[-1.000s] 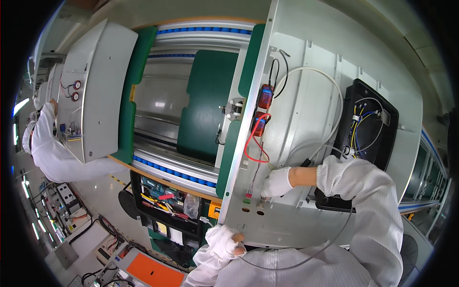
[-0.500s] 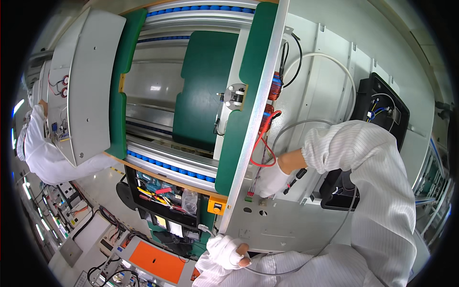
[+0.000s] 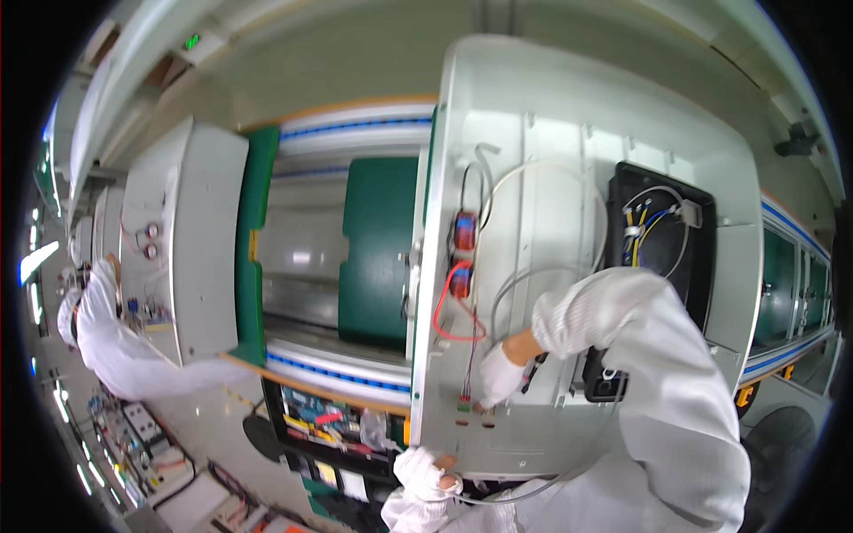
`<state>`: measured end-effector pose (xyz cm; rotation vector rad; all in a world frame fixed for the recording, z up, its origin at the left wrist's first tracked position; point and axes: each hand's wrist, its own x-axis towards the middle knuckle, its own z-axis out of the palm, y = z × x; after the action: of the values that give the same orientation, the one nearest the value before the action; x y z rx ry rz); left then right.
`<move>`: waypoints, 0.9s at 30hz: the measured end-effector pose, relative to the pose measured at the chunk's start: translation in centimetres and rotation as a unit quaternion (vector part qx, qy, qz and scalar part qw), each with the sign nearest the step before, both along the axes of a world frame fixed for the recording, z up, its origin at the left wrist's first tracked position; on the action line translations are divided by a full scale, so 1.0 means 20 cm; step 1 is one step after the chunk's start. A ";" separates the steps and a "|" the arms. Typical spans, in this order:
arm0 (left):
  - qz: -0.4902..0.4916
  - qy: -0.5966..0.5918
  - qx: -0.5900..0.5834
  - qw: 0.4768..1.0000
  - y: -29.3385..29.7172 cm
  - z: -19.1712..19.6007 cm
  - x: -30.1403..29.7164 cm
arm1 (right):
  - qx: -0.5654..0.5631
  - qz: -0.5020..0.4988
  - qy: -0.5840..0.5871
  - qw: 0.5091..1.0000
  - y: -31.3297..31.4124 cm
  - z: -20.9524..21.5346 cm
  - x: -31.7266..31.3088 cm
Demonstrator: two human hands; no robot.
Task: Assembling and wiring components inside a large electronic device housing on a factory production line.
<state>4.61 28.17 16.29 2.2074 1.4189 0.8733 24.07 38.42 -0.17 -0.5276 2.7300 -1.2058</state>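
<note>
A large light-grey metal enclosure (image 3: 549, 213) lies open before me. My left hand (image 3: 428, 471), in a white glove with bare fingertips, is closed around a grey cable (image 3: 533, 490) outside the near wall. Inside the enclosure, my right hand (image 3: 502, 375) reaches down to that wall, beside a small green connector (image 3: 464, 406) with thin wires and a round hole (image 3: 489, 425). The right fingers are mostly hidden behind the glove, so their grip does not show. A red wire loop (image 3: 438, 322) and two red-brown wound coils (image 3: 465, 229) lie to its left.
Right of centre sits a black housing (image 3: 705, 266) with yellow and blue wires. Beyond the left wall runs a roller conveyor with a green board (image 3: 382, 249). A tool tray (image 3: 329, 426) stands at lower left. Another person (image 3: 115, 342) works at a grey panel (image 3: 213, 249).
My view has shifted, showing more of the enclosure's far end. The right hand stays by the near wall's holes, and the left hand still holds the grey cable.
</note>
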 end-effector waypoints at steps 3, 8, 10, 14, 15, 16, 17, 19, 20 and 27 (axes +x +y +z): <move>0.009 -0.023 0.075 0.997 0.01 -0.02 0.04 | -0.009 -0.039 0.228 0.973 -0.04 -0.08 0.02; -0.030 0.036 0.072 0.996 -0.13 -0.13 -0.09 | 0.119 -0.064 0.199 0.971 -0.03 -0.03 -0.05; -0.004 0.034 0.078 0.996 -0.07 0.04 0.01 | 0.232 -0.111 0.143 0.956 0.13 0.00 0.06; -0.089 0.104 0.060 0.989 -0.09 0.14 0.11 | 0.294 -0.450 -0.195 0.820 0.48 0.46 0.55; -0.127 0.143 0.016 0.981 -0.08 0.21 0.16 | 0.270 -0.521 -0.273 0.762 0.59 0.55 0.70; -0.164 0.214 -0.039 0.962 -0.06 0.28 0.21 | 0.225 -0.595 -0.261 0.726 0.66 0.63 0.88; -0.164 0.207 -0.025 0.964 -0.03 0.29 0.26 | 0.180 -0.660 -0.243 0.688 0.71 0.74 1.02; -0.218 0.286 -0.210 0.909 0.03 0.27 0.33 | 0.029 -0.736 -0.334 0.588 0.74 0.99 1.16; -0.244 0.280 -0.230 0.899 0.08 0.22 0.38 | 0.040 -0.739 -0.331 0.585 0.73 1.01 1.22; -0.224 0.284 -0.262 0.895 0.45 -0.45 0.68 | -0.487 -0.744 0.160 0.429 0.64 0.91 1.20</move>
<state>18.25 37.19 7.20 2.2666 1.0885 -0.3171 48.08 51.21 18.04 2.4384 1.5963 -3.0093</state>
